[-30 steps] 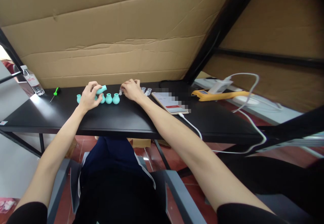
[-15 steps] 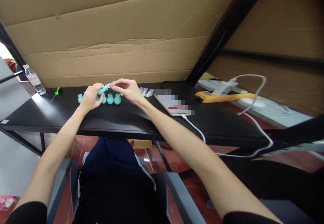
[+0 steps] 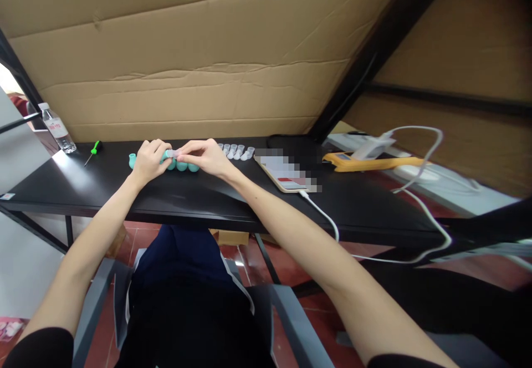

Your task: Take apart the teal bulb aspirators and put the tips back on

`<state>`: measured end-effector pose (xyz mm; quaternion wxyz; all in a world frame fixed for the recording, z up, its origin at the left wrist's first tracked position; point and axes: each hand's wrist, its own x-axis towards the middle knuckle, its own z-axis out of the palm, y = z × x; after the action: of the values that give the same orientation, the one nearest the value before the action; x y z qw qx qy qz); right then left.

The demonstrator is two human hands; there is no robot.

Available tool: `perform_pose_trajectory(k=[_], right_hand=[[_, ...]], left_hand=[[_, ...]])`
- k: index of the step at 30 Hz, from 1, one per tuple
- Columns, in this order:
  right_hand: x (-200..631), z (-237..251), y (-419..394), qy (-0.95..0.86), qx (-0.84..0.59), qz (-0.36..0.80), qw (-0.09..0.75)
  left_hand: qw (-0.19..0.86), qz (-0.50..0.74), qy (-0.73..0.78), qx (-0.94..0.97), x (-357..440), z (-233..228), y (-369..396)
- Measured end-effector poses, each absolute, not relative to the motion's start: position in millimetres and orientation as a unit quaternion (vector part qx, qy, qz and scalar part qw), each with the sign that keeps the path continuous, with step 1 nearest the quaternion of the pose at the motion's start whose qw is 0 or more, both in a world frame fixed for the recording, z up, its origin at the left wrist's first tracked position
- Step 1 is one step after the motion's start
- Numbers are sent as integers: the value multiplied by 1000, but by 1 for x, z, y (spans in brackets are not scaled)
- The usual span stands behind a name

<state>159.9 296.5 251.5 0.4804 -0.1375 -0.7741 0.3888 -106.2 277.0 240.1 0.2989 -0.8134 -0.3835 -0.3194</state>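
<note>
Left grip (image 3: 148, 161): closed round teal piece (image 3: 165, 156).
Your right grip (image 3: 210, 157), arm (image 3: 291, 224) outstretched, pinches clear tip (image 3: 173, 153) at its end.

The head camera looks forward and down from above the lap (image 3: 178, 254) at six o'clock. Near the black table (image 3: 353, 196), it faces cardboard (image 3: 187, 52) toward twelve.

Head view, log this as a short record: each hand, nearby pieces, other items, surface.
left hand: holds a teal bulb
right hand: pinches a clear plastic piece against that bulb's end
nearby pieces: more teal bulbs; row of clear plastic fittings
other items: phone, water bottle, green-handled screwdriver
surface: black table
</note>
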Motion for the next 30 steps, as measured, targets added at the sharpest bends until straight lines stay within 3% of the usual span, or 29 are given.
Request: perform_pose_trajectory(k=[5,21,30], right_hand=[[159,245,299,-791,-154,382,452],[170,231,319,-893,-22,105,437],[170,235,311,-885,-43,175,429]], left_hand=[[352,-270,-385,-809,-108,240,278],[408,-291,-253,-827,-106,238,277],[319,-261,-311,-857,-100,233,274]])
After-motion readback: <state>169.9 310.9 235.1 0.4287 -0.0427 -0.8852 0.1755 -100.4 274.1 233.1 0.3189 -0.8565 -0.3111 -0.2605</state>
